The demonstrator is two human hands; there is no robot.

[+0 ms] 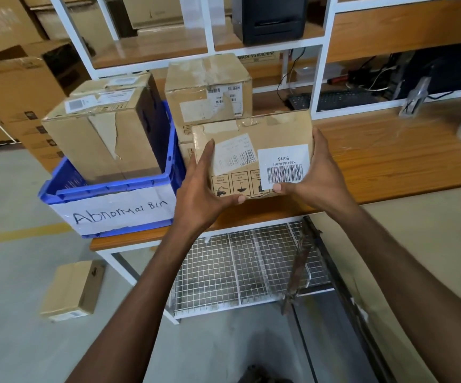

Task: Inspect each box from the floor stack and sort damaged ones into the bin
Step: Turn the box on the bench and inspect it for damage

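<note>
1. Box held up for inspection: a small cardboard held box (254, 156) hangs above the front edge of the wooden table (389, 161), just right of the bin. Its labelled face, with two barcode stickers, is turned toward the camera.
2. The left hand (201, 189) grasps the box's left side, fingers lying up along the edge and thumb hooked under the bottom.
3. The right hand (320, 172) grasps the right side, with its thumb pressed on the lower edge of the white barcode label.
4. A blue bin (107, 189) marked "Abnormal Bin" sits at the table's left end, overhanging the front left corner.
5. One large binned box (99, 139) already stands inside it, its front facing torn and peeling, so at least one damaged item appears sorted.
6. Another carton, the rear box (210, 89), stands on the table behind the held box, beside the bin's right wall. It may be the pile of passed boxes, though that is a guess.
7. A flat floor box (71, 288) lies on the concrete floor near the table's front left leg, apparently yet to be checked.
8. The held box shows a creased top edge and tape scars, and no verdict on it is evident. The task looks partly done, with this box and the floor one remaining.
</note>
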